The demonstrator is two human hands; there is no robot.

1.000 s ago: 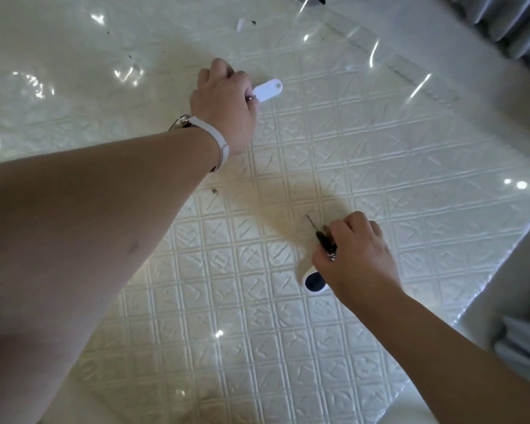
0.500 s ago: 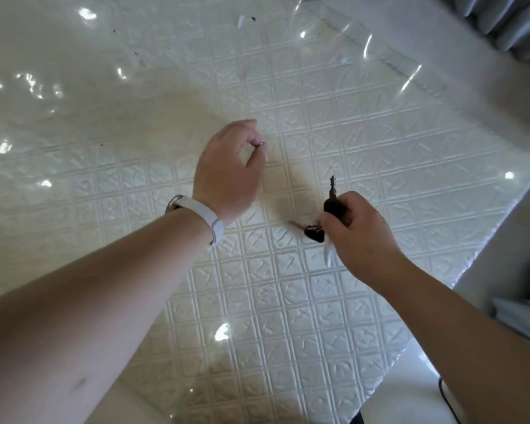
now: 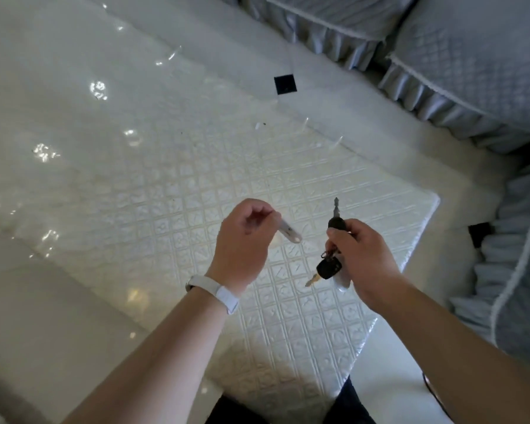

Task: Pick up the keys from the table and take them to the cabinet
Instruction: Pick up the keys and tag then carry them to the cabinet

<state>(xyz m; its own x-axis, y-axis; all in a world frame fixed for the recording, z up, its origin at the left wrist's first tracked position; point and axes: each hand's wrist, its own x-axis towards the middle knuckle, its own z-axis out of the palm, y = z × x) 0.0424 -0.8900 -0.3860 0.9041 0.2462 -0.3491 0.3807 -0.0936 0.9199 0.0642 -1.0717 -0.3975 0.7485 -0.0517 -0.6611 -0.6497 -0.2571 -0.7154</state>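
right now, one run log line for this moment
left hand: shut on white key tag | right hand: shut on key bunch | both above table

The table (image 3: 172,166) is covered by a cream-white cloth with an embossed pattern of small squares, under a clear glossy film on which bright white reflections are seen. The floor (image 3: 43,316) is a pale cream, shiny and plain. A white wristband (image 3: 218,293) is worn on the left wrist. A whitish oval key tag (image 3: 289,232) is held by the left hand (image 3: 242,240). In the right hand (image 3: 361,258), a bunch of keys (image 3: 329,267) is held: the heads are black and the blades are silver-grey. The chair covers (image 3: 471,56) are grey-blue, quilted in a diamond pattern, with white piping and a gathered frill. Two small black squares (image 3: 285,84) are seen beside them.
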